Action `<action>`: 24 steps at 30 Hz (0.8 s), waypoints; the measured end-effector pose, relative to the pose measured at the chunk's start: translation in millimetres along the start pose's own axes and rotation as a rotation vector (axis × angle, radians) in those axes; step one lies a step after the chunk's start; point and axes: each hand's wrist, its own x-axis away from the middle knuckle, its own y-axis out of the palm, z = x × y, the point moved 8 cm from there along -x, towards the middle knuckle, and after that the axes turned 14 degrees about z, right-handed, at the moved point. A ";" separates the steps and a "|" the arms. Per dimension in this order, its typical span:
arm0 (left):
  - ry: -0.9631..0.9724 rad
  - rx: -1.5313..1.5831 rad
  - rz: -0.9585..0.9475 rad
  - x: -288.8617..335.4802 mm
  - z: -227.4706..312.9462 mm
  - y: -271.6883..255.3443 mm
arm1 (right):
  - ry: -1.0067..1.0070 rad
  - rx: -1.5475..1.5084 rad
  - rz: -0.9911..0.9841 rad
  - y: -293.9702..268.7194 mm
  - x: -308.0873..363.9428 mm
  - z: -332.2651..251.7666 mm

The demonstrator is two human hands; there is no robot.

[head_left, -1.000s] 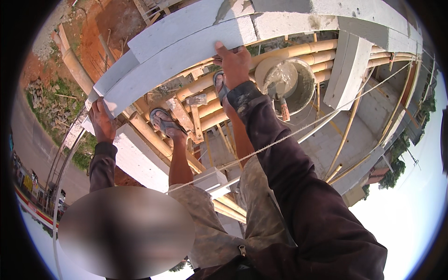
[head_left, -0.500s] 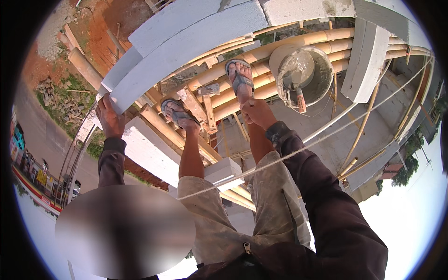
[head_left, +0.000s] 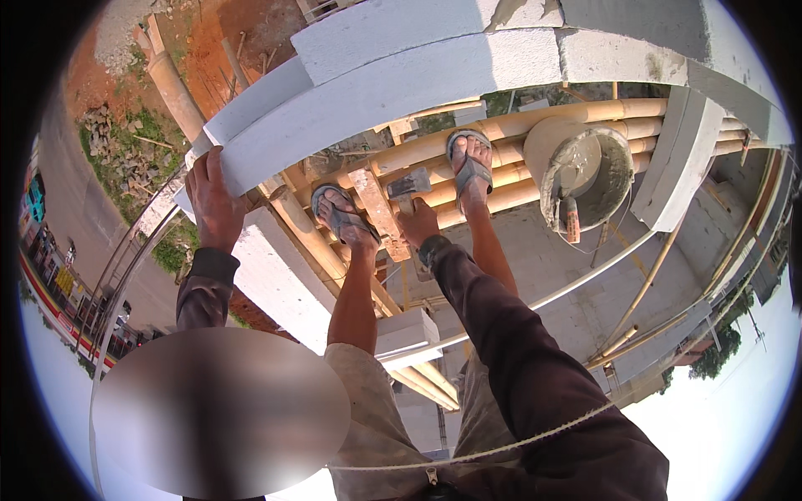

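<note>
My left hand is closed over the near left end of the white block wall, its fingers bent round the corner. Low between my sandalled feet, my right hand is wrapped round the handle of a hammer. The hammer's grey, dusty head lies beside a reddish wooden plank. Most of the handle is hidden by my fingers. To the right of my right foot stands a bucket with grey mortar inside. A trowel leans in it, handle over the rim.
I stand on bamboo poles with gaps between them. A white block stands at the right, and another wall runs at the left. A string crosses in front of me. Far below lie a road and a rubble heap.
My right hand has gone from beside my right leg down and left to the hammer and closed on its handle. The left hand stays on the block end. The view has shifted.
</note>
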 end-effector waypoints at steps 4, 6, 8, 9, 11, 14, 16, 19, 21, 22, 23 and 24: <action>0.009 0.022 0.033 -3.8 6.3 -5.8 | -0.954 0.182 0.503 -134.7 126.1 -131.9; -0.024 0.007 -0.007 -2.6 2.7 -4.5 | -0.891 0.132 0.428 -178.6 135.3 -171.2; -0.012 0.025 -0.003 -1.3 3.4 -4.3 | -0.818 0.131 0.446 -221.1 140.3 -205.0; -0.003 0.031 0.006 -0.7 4.2 -4.6 | -0.858 0.097 0.477 -236.2 143.3 -225.0; -0.003 0.021 0.025 0.2 4.9 -5.2 | -0.987 -0.008 0.628 -256.0 149.0 -255.7; -0.033 0.028 0.043 -0.4 6.1 -5.1 | -0.917 0.157 0.664 -261.9 116.1 -278.7; -0.024 0.020 0.040 -2.0 8.2 -6.1 | -0.853 0.226 0.641 -262.3 103.5 -275.9; -0.034 0.023 0.031 -1.0 9.4 -7.0 | -0.929 0.119 0.642 -264.7 105.7 -270.8; -0.053 0.027 0.018 -0.4 8.0 -6.2 | -1.013 0.064 0.651 -265.0 111.8 -270.4; -0.061 0.029 0.007 0.3 7.5 -5.1 | -0.966 0.114 0.661 -264.7 108.1 -268.1; -0.064 0.039 0.025 -1.4 7.1 -5.2 | -0.910 0.171 0.627 -261.4 103.6 -265.1; -0.035 0.034 0.056 -4.4 8.6 -6.1 | -0.910 0.191 0.640 -261.0 101.7 -267.2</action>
